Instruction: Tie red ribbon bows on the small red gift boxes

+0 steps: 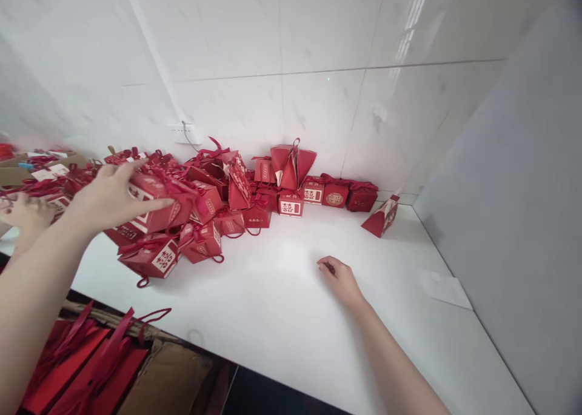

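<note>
The left hand pinches a red, white-panelled cardboard box, lying well to the left of the right hand, which is half-curled, its grip unclear.

Bright, soft light streaks the tiled wall with glare; outer edges blur.

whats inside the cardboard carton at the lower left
Red packages with dark red ribbons show in the carton. Whatever lies beneath them is covered.
</note>
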{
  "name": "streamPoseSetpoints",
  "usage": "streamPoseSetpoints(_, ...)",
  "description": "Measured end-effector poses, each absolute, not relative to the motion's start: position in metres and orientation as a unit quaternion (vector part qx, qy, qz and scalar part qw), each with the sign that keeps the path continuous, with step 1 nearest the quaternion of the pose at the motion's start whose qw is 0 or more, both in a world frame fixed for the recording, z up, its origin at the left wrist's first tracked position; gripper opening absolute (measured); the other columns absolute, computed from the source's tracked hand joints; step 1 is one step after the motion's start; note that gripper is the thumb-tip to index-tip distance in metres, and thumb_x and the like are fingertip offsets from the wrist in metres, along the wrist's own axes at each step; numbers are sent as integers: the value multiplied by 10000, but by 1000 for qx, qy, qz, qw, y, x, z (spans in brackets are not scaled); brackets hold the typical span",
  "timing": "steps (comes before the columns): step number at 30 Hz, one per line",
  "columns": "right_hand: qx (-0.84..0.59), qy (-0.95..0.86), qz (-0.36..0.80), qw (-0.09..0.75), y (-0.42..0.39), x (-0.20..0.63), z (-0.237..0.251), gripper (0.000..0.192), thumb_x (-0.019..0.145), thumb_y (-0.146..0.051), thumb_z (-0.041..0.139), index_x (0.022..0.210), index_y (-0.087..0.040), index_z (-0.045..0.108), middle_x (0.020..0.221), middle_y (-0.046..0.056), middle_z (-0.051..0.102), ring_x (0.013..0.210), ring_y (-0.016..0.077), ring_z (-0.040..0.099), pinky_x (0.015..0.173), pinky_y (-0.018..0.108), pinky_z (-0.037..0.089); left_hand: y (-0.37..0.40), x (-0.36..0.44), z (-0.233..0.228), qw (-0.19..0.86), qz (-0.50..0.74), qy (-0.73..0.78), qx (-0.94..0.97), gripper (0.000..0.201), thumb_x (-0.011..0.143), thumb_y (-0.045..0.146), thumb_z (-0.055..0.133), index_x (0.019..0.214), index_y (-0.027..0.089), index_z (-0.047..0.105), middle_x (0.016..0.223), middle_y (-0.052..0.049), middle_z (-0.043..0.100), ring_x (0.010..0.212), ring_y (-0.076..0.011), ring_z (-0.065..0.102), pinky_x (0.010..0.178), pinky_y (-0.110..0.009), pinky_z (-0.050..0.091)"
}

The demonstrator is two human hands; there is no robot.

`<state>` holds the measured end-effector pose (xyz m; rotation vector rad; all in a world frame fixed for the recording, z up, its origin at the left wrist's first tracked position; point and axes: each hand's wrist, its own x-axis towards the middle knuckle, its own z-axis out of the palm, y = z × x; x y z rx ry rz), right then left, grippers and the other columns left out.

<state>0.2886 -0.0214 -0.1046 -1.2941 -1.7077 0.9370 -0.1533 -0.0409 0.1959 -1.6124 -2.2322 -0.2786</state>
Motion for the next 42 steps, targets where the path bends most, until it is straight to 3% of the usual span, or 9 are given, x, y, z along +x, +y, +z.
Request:
streamPoseSetpoints(9, -512, -632, 368, 450, -15, 288, -104, 353, 895, -460, 467, 1082, -201, 617, 983, 74, 681, 742, 195, 604, 730, 339, 498, 25, 40, 130, -20, -36, -648, -761, 1138, 590, 719, 709, 1536, 332, 208, 1393, -167, 419, 1005, -368, 662, 856, -423, 501)
streamPoseSetpoints(12, -524, -598, 364, 485, -14, 290, -102, 432, 897, -502, 450, 1174, -190, 564, 1181, 117, 622, 794, 196, 605, 739, 350, 515, 43, 66, 116, -182, 57, -603, -775, 1213, 414, 618, 840, 1486, 309, 361, 1321, -158, 552, 1033, -373, 654, 825, -381, 512)
streamPoseSetpoints(14, -531, -576, 365, 503, -15, 292, -99, 450, 911, -524, 422, 1191, -197, 551, 1224, 120, 604, 842, 207, 608, 762, 357, 516, 45, 63, 109, -316, 59, -571, -755, 1122, 485, 631, 809, 1472, 313, 381, 1198, -116, 656, 1002, -322, 672, 793, -346, 519)
streamPoseSetpoints(18, -551, -531, 355, 537, -18, 297, -89, 460, 951, -559, 325, 1170, -218, 543, 1188, 95, 619, 958, 224, 601, 832, 357, 488, 33, 47, 70, -399, -125, -595, -686, 844, 704, 668, 658, 1409, 249, 462, 989, -85, 716, 901, -259, 689, 790, -355, 536)
streamPoseSetpoints(26, -530, -425, 346, 648, -20, 302, -64, 493, 979, -575, 253, 1003, -215, 590, 1099, 76, 650, 884, 203, 618, 826, 358, 476, 18, 74, -24, -399, -363, -522, -660, 477, 835, 595, 563, 1167, 254, 605, 1291, -83, 603, 1184, -280, 594, 994, -400, 498)
streamPoseSetpoints(33, -450, -557, 403, 570, -31, 313, -47, 573, 970, -623, 286, 1377, -282, 500, 1444, 57, 519, 1348, 259, 447, 1099, 434, 351, 12, 58, -17, -558, -216, -485, -638, 928, 691, 445, 796, 1466, 411, 285, 1531, -52, 377, 1298, -275, 514, 968, -385, 526)
streamPoseSetpoints(37, -440, -546, 445, 557, -34, 312, -45, 623, 977, -622, 248, 1417, -224, 439, 952, 63, 740, 991, 234, 666, 1042, 459, 401, 24, 49, -24, -372, -372, -589, -613, 832, 680, 476, 787, 1403, 297, 415, 1416, -120, 502, 1258, -275, 535, 1053, -431, 439)
streamPoseSetpoints(39, -455, -500, 429, 599, -33, 314, -44, 605, 988, -600, 226, 1322, -183, 511, 625, -4, 655, 752, 206, 656, 979, 447, 446, 28, 48, -26, -301, -444, -611, -582, 673, 713, 509, 741, 1294, 243, 529, 1302, -130, 593, 1172, -278, 588, 1030, -453, 441)
streamPoseSetpoints(42, -486, -470, 400, 619, -30, 316, -44, 481, 975, -573, 353, 1159, -194, 586, 572, -27, 593, 671, 187, 607, 875, 402, 487, 26, 51, -21, -347, -472, -573, -573, 463, 799, 562, 634, 1094, 206, 655, 1180, -108, 673, 1135, -273, 611, 996, -423, 461)
